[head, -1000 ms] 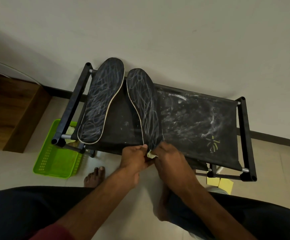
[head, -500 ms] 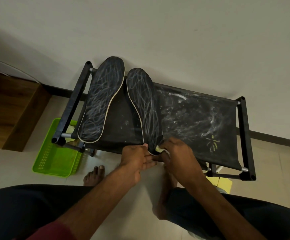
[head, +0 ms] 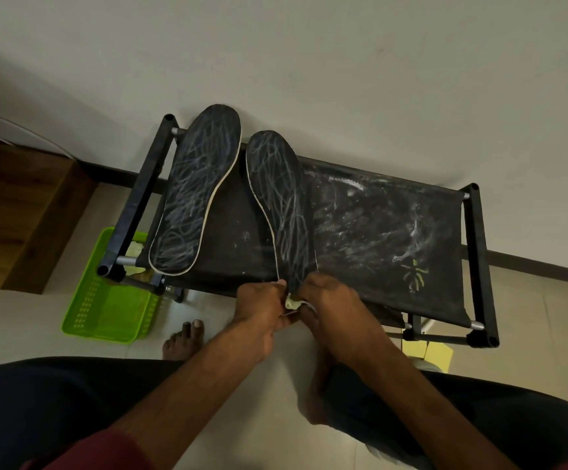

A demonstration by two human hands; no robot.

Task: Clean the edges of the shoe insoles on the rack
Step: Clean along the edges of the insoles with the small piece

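Wiping at the heel of the insole (head: 282,205), its 6 o'clock end.
Left grip (head: 262,303) pinches the heel rim; right grip (head: 330,300) pinches a pale wipe wad (head: 291,303) against it. The insole lies on the rack (head: 476,259), long axis from heel at 6 to toe at 12 by the wall (head: 377,79). We judge the next stroke runs toward 12 along the 3 o'clock edge, right grip nearer.

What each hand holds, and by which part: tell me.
The left hand grips the right-side insole at its heel end; the right hand pinches a small pale cloth against that heel's edge.
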